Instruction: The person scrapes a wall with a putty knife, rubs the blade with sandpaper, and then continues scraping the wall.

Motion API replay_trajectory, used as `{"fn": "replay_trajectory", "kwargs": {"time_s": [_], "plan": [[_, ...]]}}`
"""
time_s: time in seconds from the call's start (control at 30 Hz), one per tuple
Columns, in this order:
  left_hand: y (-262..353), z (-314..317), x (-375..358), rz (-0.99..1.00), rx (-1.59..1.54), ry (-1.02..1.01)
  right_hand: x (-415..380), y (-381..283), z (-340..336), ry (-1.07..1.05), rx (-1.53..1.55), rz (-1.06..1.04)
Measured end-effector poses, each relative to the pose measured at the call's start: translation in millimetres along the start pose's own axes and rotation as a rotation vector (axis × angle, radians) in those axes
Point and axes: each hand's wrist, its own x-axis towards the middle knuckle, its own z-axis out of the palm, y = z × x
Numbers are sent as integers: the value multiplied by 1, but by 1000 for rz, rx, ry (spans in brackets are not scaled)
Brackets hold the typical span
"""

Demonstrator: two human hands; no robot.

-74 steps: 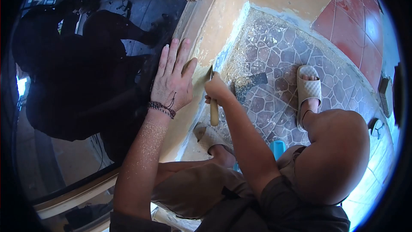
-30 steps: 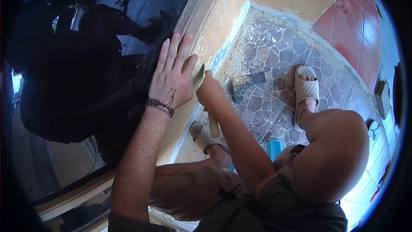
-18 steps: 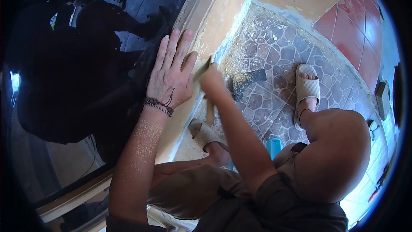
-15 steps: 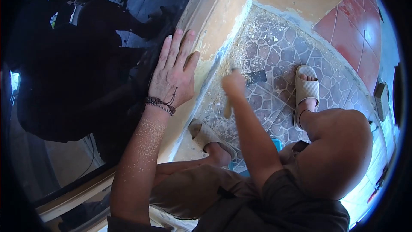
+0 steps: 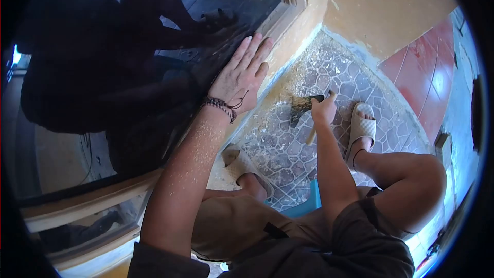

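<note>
Item 1: wooden-handled tool (image 5: 311,136), one, in the right hand (image 5: 323,110). Grip: fingers curled closed around it. Long axis aslant; the butt of the handle leaves the fist on the near side, pointing back toward the wearer and slightly left, with the other end toward the far side. Its blade cannot be made out.

Item 2: dark angled piece (image 5: 301,103), flat on the floor immediately left of the grip, strewn with pale shavings; one end lies at the fingers, contact uncertain.

Item 3: left hand (image 5: 241,74), left of and beyond the grip, laid palm down along the wooden frame (image 5: 283,20) and glass edge, fingers extended and slightly parted; braided bracelet (image 5: 220,105) at the wrist, pale flecks over the forearm.

Surroundings: two light sandals, worn, one (image 5: 362,128) right of the grip, the other (image 5: 241,164) nearer and left; blue plastic item (image 5: 303,207) nearer the wearer, partly covered by the right arm.

Surface and room: stone-patterned floor (image 5: 283,167) beneath the grip, littered with crumbs; ochre wall (image 5: 386,15) beyond, paint chipped; red tiles (image 5: 422,72) far right; dark reflective glass (image 5: 128,98) far left.
</note>
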Motion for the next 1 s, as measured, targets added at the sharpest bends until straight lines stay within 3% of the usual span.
{"fn": "replay_trajectory", "kwargs": {"time_s": [0.1,0.13,0.23,0.27,0.37,0.43,0.47,0.5,0.57,0.73,0.83,0.97,1.0], "plan": [[-1,1,-2,-9,22,-1,-1,-33,-40,-350,150,-138],[-1,3,-4,-5,34,19,-7,-51,-53,-311,33,-155],[1,3,-8,2,-60,114,-18,-84,-87,-172,-72,-514],[10,-3,-10,-57,-151,151,-28,-97,-113,-481,91,-499],[50,-15,-19,-298,-566,263,-56,-127,-164,-553,105,-556],[69,-24,-24,-484,-722,389,-77,-143,-203,-901,176,-573],[71,-34,-28,-542,-964,357,-87,-147,-217,-955,194,-589],[71,-44,-33,-593,-1207,323,-94,-149,-228,-1002,233,-571],[65,-82,-45,-470,-1376,-44,-107,-153,-251,-1093,311,-543],[82,-128,-78,-336,-1729,4,-142,-150,-288,-1100,275,-519],[88,-146,-96,-483,-1906,222,-157,-145,-292,-1153,587,-410],[83,-166,-120,-620,-2066,274,-175,-155,-291,-1265,611,-425],[83,-164,-125,-702,-1980,326,-178,-158,-292,-1294,569,-467]]}}
